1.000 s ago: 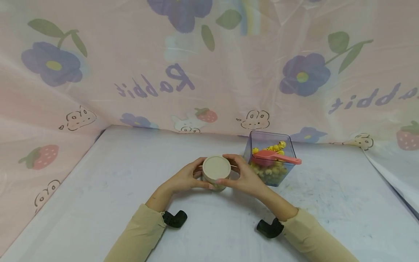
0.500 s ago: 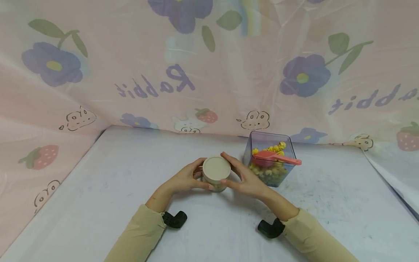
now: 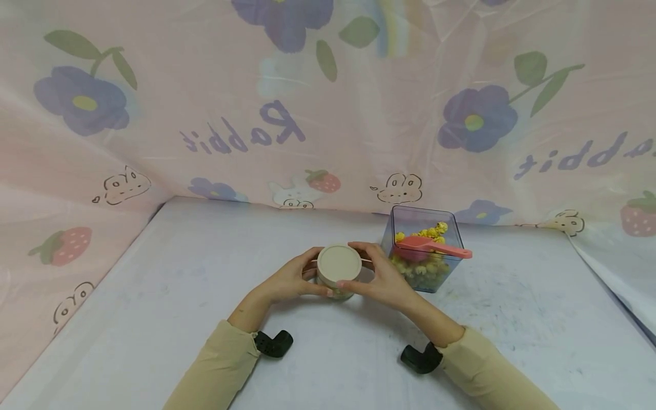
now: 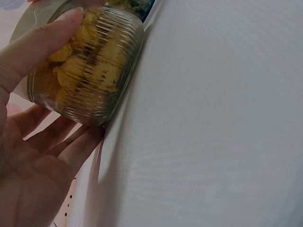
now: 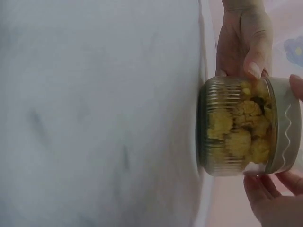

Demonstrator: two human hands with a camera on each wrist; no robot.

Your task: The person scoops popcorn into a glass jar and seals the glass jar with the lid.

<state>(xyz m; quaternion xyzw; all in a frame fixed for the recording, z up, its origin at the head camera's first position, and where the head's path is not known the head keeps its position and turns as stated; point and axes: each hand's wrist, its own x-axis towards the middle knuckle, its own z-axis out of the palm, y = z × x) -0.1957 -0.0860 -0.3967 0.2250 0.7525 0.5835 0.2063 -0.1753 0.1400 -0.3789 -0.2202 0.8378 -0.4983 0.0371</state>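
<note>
A ribbed glass jar (image 5: 236,127) with yellow popcorn inside stands upright on the table, its cream lid (image 3: 339,263) on top. My left hand (image 3: 289,279) grips the jar's body; in the left wrist view the thumb (image 4: 42,45) lies along the glass and the fingers curve round the other side. From the right, my right hand (image 3: 386,279) grips the lid, thumb at the near rim and fingers at the far rim. In the right wrist view that hand is partly cut off at the frame's edge.
Just right of the jar, behind my right forearm, stands a clear bluish box (image 3: 388,242) of popcorn. A pink scoop (image 3: 435,246) lies across its top, handle over the right rim. A printed curtain (image 3: 328,114) closes off the back of the white table (image 3: 154,319).
My right hand's fingers and thumb shift round the lid's rim, loosening half a second ago, then gripping again. The left hand and jar stay in place.
</note>
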